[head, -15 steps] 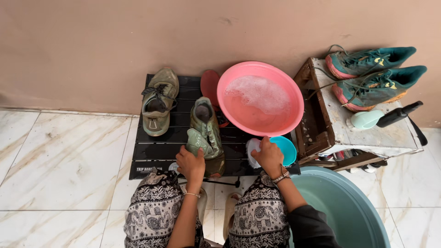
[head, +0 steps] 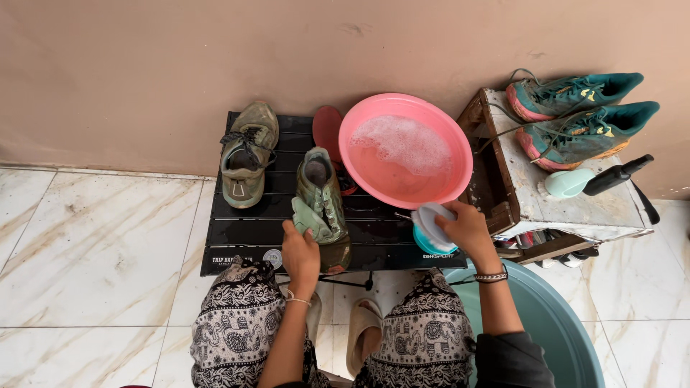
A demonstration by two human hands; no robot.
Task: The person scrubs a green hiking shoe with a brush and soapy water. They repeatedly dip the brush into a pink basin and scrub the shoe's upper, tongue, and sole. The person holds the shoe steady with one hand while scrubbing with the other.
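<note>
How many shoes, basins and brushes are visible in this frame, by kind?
Muddy olive-green shoes: 2, one lying alone, one under the left hand
Teal running shoes with orange soles: 2
Basins: 2, pink plastic with suds, teal plastic
Scrub brushes: 1, in the right hand
Total: 7

Black-and-white elephant-print trousers [head: 237,323] are worn, with a dark sleeve [head: 510,359], a beaded bracelet [head: 491,276], a thin wrist bangle [head: 297,301] and beige slippers [head: 361,336].
</note>
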